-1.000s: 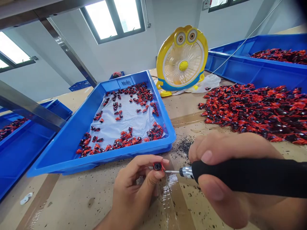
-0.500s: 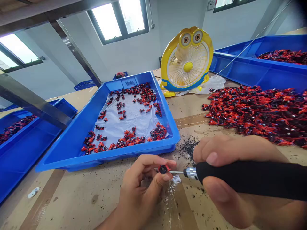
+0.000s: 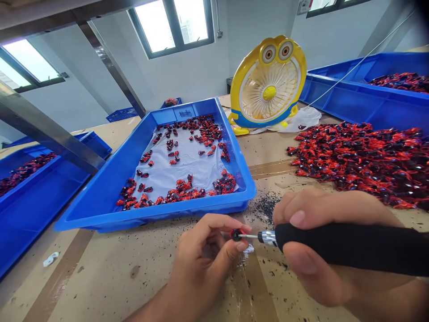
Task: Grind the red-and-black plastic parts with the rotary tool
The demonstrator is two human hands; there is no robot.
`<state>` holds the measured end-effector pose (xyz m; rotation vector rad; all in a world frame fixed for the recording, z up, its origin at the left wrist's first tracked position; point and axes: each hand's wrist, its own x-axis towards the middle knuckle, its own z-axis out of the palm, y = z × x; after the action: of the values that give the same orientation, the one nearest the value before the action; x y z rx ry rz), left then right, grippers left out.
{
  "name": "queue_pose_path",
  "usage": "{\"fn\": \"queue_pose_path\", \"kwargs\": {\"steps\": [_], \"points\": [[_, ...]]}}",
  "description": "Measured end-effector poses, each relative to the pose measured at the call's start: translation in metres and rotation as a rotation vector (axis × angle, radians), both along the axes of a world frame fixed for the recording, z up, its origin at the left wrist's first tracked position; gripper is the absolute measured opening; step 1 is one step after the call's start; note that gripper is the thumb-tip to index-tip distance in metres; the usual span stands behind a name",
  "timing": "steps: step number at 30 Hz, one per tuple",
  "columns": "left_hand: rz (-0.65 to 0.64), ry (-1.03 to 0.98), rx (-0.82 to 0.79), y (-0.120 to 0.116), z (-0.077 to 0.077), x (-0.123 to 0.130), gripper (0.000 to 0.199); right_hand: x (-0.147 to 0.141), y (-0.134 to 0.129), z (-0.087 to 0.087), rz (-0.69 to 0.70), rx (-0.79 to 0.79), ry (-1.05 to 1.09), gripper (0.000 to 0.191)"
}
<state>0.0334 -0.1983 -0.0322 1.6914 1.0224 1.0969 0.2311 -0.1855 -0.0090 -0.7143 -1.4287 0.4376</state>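
My left hand [image 3: 209, 252] pinches a small red-and-black part [image 3: 236, 235] between thumb and fingertips, its dark round end towards me. My right hand [image 3: 321, 250] wraps round a black-handled rotary tool [image 3: 355, 248] with a silver chuck [image 3: 268, 237]. From the chuck a thin metal bit [image 3: 250, 236] points left, and its tip meets the round end of the part. How deep the tip reaches cannot be seen. Both hands are above the cardboard-covered table [image 3: 110, 277], near a scatter of black shavings [image 3: 266, 205].
A blue tray [image 3: 201, 210] lined with white sheeting holds many similar parts. To the right lies a large heap of parts [image 3: 368, 161], before another blue bin [image 3: 351, 98]. A yellow fan [image 3: 269, 93] stands behind. On the left are a metal post [image 3: 50, 129] and a blue bin [image 3: 50, 192].
The bit's tip has gone from the side of the part to its round end. The part has turned slightly in my left fingers. The whole view has shifted a little.
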Motion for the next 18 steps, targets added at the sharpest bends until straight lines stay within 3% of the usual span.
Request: {"fn": "queue_pose_path", "kwargs": {"steps": [8, 18], "points": [[0.041, 0.038, 0.088, 0.002, 0.004, 0.002, 0.017, -0.005, -0.006, -0.015, -0.078, 0.11, 0.069, 0.022], [0.06, 0.089, 0.196, 0.002, 0.008, 0.003, 0.021, -0.007, -0.009, -0.016, -0.112, 0.087, -0.015, 0.021]]}}
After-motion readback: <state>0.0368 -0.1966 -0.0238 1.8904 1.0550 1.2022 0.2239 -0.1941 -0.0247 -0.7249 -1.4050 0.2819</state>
